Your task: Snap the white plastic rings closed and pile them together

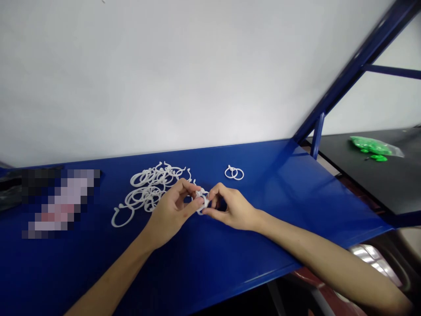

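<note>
Just above the blue tabletop, my left hand (177, 205) pinches white plastic rings (202, 199) between thumb and fingers. My right hand (229, 206) grips the same small cluster from the other side, its thumb and fingertips closed on it. How many rings are held is partly hidden by the fingers. A pile of similar white open rings with knobbed ends (144, 197) lies left of and behind my left hand. Beyond my right hand rests a pair of closed, overlapping white rings (239, 174).
The blue table (263, 259) meets a pale wall behind. A blurred-out packet (62, 204) and dark plastic (13, 186) lie at the left. A slanted blue frame (329, 103) rises at the right. Past it, a black table (371, 184) bears a clear bag of green pieces (371, 145).
</note>
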A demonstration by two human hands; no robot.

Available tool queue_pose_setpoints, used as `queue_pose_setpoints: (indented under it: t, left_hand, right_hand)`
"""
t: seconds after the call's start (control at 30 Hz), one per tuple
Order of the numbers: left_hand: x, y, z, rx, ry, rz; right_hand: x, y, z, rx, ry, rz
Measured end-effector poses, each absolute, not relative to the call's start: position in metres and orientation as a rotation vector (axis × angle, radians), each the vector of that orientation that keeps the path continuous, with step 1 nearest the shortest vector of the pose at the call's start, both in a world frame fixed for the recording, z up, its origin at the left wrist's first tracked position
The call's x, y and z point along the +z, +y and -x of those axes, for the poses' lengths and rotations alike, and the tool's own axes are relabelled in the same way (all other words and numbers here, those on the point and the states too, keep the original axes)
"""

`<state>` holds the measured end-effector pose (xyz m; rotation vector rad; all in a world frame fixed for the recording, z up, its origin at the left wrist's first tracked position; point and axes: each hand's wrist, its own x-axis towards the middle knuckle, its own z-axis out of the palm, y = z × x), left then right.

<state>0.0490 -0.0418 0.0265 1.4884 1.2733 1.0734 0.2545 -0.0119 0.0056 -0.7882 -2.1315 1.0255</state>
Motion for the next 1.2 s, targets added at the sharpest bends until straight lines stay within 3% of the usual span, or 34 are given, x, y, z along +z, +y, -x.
queue_pose_setpoints:
  t: [0.43,0.67,0.8,1.0,1.2]
  left_hand:
    - [0.022,-0.032,-0.038,1.295,1.574,-1.425]
    - [0.019,-0.026,-0.030,1.136,1.966,-2.024]
    - [0.023,-0.036,-0.042,1.131,1.768,-2.183]
    - [0.021,-0.046,-0.054,1.044,1.638,-1.751]
    - [0.015,-0.044,-0.054,1.163,1.556,-1.605]
  right_hand:
    - [0.003,-0.008,-0.258,0.769,-2.085,0.834]
    - [0.007,-0.008,-0.260,0.707,-2.105,0.819]
    - [0.008,-0.010,-0.259,0.792,-2.045,0.814]
    - [0.004,-0.011,-0.256,0.927,-1.942,0.817]
    - [0.006,-0.011,-0.258,0.804,-2.067,0.796]
